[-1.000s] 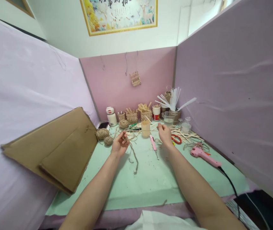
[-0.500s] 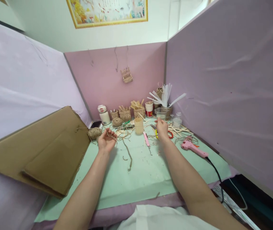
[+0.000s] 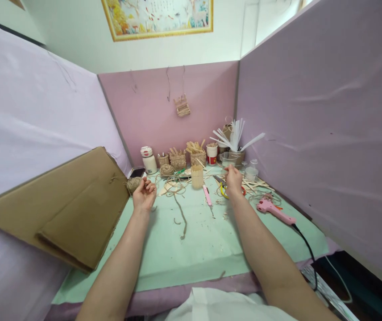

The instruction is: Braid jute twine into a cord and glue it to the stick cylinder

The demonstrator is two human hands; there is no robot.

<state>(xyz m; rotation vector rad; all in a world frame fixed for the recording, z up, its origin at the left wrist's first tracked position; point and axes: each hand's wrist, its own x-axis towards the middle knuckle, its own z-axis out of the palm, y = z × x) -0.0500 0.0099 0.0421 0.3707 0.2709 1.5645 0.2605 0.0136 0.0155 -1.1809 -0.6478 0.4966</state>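
My left hand is raised palm up, its fingers curled in, beside a ball of twine; whatever lies in the fingers is too small to make out. Over the scissors with yellow and red handles, my right hand is closed in a pinch, and I cannot see what it holds. Between the hands stand a small cup of upright wooden sticks and, flat on the table, a pink utility knife. Loose twine trails toward me.
A pink glue gun with a black cord lies at the right. Cardboard sheets lean on the left. Along the back stand a white jar, stick baskets, a red-white paper cup, and white strips in a pot.
My left hand has moved left, toward the twine ball, and its fingers have curled more; the strand across them no longer shows. My right hand stays pinched above the scissors. The view has shifted slightly.
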